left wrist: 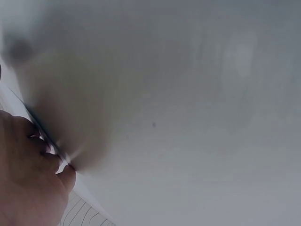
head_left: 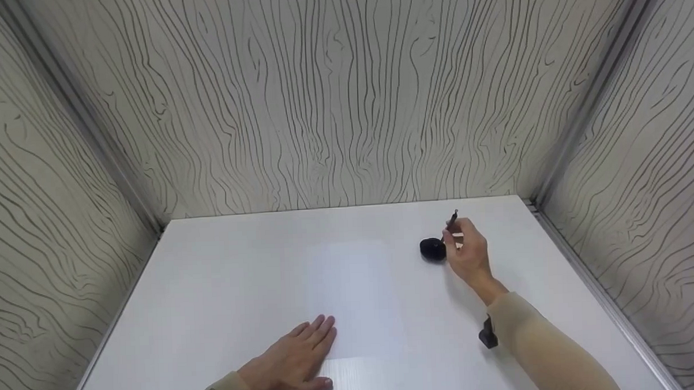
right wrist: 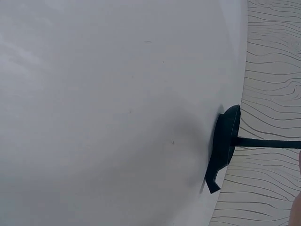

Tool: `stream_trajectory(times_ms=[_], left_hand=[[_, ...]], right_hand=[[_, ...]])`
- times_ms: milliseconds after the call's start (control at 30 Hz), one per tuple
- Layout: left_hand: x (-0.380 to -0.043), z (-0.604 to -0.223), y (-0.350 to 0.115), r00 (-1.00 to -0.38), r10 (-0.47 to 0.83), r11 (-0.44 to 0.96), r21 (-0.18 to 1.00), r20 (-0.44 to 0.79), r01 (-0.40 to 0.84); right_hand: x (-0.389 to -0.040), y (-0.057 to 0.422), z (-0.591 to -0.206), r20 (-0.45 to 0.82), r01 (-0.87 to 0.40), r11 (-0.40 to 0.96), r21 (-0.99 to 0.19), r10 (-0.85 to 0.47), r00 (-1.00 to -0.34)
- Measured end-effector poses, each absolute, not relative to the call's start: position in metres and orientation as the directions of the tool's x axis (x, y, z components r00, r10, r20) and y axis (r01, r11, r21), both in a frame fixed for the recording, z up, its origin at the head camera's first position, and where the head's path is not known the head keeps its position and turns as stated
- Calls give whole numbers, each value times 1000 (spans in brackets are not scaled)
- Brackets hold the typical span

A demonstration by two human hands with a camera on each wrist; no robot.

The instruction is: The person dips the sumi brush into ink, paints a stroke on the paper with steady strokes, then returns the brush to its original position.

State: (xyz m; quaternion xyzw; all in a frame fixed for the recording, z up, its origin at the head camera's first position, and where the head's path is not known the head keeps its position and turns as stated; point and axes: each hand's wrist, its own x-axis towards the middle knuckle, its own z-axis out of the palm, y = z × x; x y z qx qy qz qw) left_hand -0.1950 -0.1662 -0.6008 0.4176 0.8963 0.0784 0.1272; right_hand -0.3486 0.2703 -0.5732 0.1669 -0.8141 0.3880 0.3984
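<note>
A white sheet of paper (head_left: 359,298) lies on the white table. My left hand (head_left: 298,358) rests flat at its lower left edge, fingers extended and fingertips over the paper; in the left wrist view the left hand (left wrist: 33,174) shows at the left edge. To the right of the sheet, my right hand (head_left: 469,251) pinches a slim dark pen (head_left: 452,219) between thumb and fingers. The pen's lower end meets a round black pen stand (head_left: 432,249). From the right wrist, the stand (right wrist: 225,139) has a bent tab, and the pen (right wrist: 268,143) rises from it; most of the hand is out of frame.
Wood-grain patterned panels (head_left: 344,103) enclose the table (head_left: 228,268) at the back and both sides. Metal rails (head_left: 599,307) run along the sides. A small black device (head_left: 488,334) sits at my right wrist.
</note>
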Motion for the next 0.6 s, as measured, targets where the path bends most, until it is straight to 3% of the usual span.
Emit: stream_trajectory(times_ms=[167,433,600], left_hand=[[-195,-601,-167,-617,772,634,251,-154,731],[-195,-601,-166,-624,766,642,242,-156,727],[-194,-599,-167,-625,767,641,229,-147,733]], right_hand=[[-350,271,-569,770,-577,608,-545,90,-632],[-355,279,-552,623,-417,497,-761,381,-683],[-360,283,-546,526,-345,413,-843,492,-694]])
